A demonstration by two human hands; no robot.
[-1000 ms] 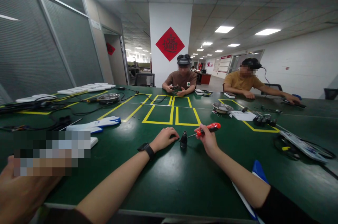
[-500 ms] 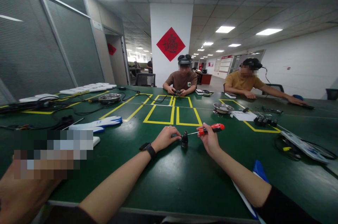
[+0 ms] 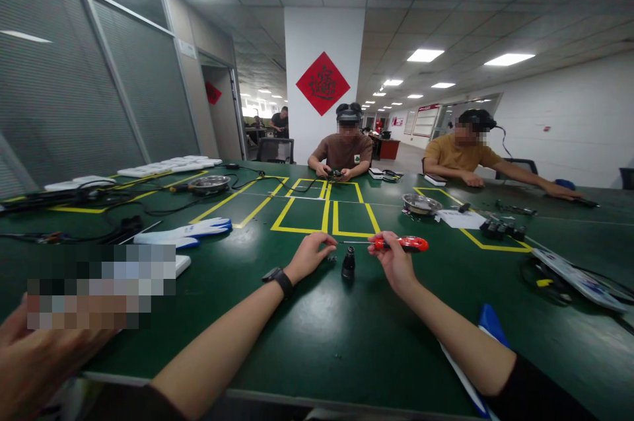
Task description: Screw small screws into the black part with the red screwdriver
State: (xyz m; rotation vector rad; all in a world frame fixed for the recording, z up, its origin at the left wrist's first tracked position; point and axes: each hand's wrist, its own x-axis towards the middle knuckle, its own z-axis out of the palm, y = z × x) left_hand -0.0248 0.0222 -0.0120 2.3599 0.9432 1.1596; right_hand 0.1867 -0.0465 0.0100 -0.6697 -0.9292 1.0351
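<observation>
My right hand (image 3: 393, 262) grips a red-and-black screwdriver (image 3: 413, 244), its thin shaft pointing left. Bent fingers and thumb come close together on my left hand (image 3: 313, 254), right by the screwdriver's tip; anything between them is too small to make out. Just under those fingertips lie tiny shiny bits (image 3: 331, 258) on the table. Between my hands a small black tapered part (image 3: 349, 264), narrow end up, stands upright on the green tabletop (image 3: 297, 328), apart from both hands and the screwdriver.
White-and-blue gloves (image 3: 198, 230) lie left; another (image 3: 490, 328) is by my right forearm. Metal bowls (image 3: 421, 203), black parts (image 3: 502, 229) and cables are further off. Another person's hand (image 3: 34, 355) is at lower left beside a blurred-out object. Two people sit across the table.
The screwdriver tip has come away from the black part and now sits above it, level and by my left fingertips. My left fingers have lifted off the part's side.
</observation>
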